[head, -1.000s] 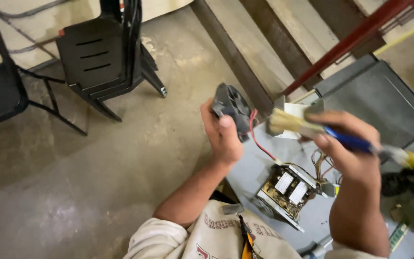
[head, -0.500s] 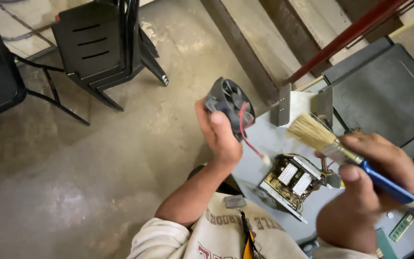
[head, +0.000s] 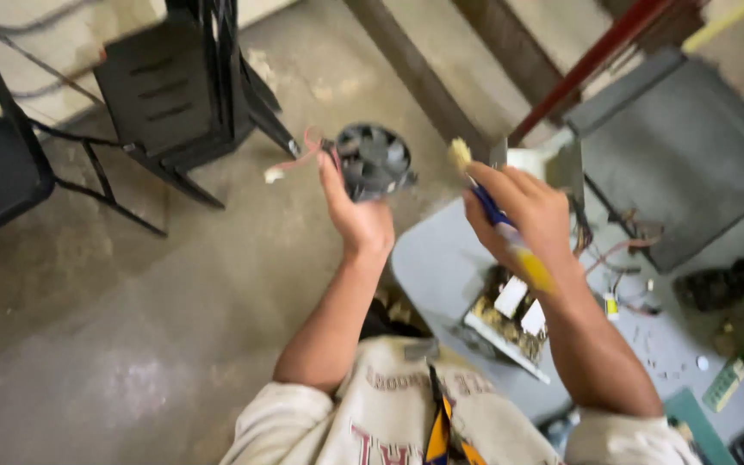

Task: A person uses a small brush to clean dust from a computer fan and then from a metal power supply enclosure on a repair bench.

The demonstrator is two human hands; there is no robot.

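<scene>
Fan (head: pixel 374 161) gripped in raised left hand (head: pixel 356 215); brush (head: pixel 494 215) clasped in right hand (head: pixel 523 215) just beside it; dusting step judged in hand, bristles to be brought onto blades

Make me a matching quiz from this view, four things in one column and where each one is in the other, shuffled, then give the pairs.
Things:
1. cooling fan
2. paintbrush
3. circuit board
4. black chair

Places:
A. lying on the grey work surface
B. gripped in the right hand
C. standing on the concrete floor
D. held up in the left hand

Pairs: 1-D, 2-B, 3-A, 4-C
</scene>
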